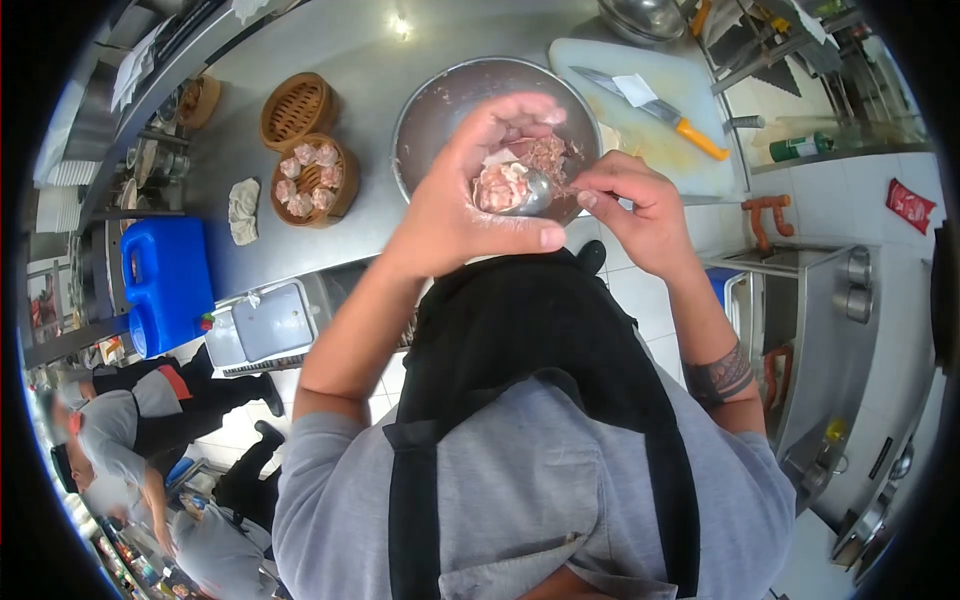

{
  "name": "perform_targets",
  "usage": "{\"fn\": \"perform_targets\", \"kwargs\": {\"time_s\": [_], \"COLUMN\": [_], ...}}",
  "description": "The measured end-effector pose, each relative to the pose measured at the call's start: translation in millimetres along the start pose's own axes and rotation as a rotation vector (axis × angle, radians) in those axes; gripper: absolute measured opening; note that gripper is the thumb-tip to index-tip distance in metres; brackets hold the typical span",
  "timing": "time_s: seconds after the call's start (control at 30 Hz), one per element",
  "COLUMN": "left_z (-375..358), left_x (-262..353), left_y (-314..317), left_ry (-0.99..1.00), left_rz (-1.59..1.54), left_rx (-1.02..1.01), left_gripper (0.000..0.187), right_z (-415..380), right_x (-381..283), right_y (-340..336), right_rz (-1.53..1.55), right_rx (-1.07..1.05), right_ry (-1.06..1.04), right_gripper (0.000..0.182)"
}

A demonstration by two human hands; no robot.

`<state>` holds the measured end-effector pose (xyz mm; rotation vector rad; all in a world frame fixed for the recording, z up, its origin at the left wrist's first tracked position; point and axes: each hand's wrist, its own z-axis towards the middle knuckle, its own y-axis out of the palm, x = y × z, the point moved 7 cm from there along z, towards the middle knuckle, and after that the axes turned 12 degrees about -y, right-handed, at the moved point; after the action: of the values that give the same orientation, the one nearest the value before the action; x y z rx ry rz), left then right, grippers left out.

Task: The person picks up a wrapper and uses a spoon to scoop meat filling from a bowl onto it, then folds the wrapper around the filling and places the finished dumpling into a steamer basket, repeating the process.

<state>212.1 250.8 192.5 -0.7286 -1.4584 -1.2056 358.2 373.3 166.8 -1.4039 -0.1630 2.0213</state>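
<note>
Cupped in my left hand (pixel 445 205) is a dumpling (pixel 496 188) with pink meat filling in a pale wrapper, its fingers curled and the thumb below. My right hand (pixel 638 205) pinches the thin handle of a metal spoon (pixel 538 193), whose bowl touches the filling. Both hands are over the near part of a large steel mixing bowl (pixel 420 115). More minced meat (pixel 548 155) lies in that bowl, partly hidden behind my fingers. To the left, a round bamboo steamer (pixel 345 195) holds several filled dumplings (pixel 308 178).
A second bamboo steamer (pixel 296 108) shows its slatted base. Beside them lies a crumpled cloth (pixel 243 212). On the right, a knife (pixel 690 135) with a yellow handle rests on a white cutting board (pixel 590 60). A blue container (pixel 168 280) stands left. Other people (pixel 150 450) are at lower left.
</note>
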Motion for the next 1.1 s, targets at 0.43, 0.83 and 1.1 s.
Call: {"fn": "perform_targets", "kwargs": {"time_s": [0.43,0.83,1.1], "left_z": [8.0,5.4,-4.3], "left_x": [-11.4,-19.4,-25.2], "left_y": [-2.5,-7.5,-57.1], "left_ry": [-0.143,-0.001,-0.072], "left_rz": [0.044,0.050,0.315], "left_rx": [-0.259,-0.126,0.488], "left_gripper": [0.040,0.021,0.021], "right_z": [5.2,3.9,-16.7], "right_x": [11.4,15.2,13.2], "right_y": [-0.2,3.5,-36.0], "right_rz": [0.189,0.223,0.078], "right_rx": [0.000,-0.038,0.117], "right_ry": [0.063,0.114,0.368], "right_gripper": [0.012,0.013,0.017]}}
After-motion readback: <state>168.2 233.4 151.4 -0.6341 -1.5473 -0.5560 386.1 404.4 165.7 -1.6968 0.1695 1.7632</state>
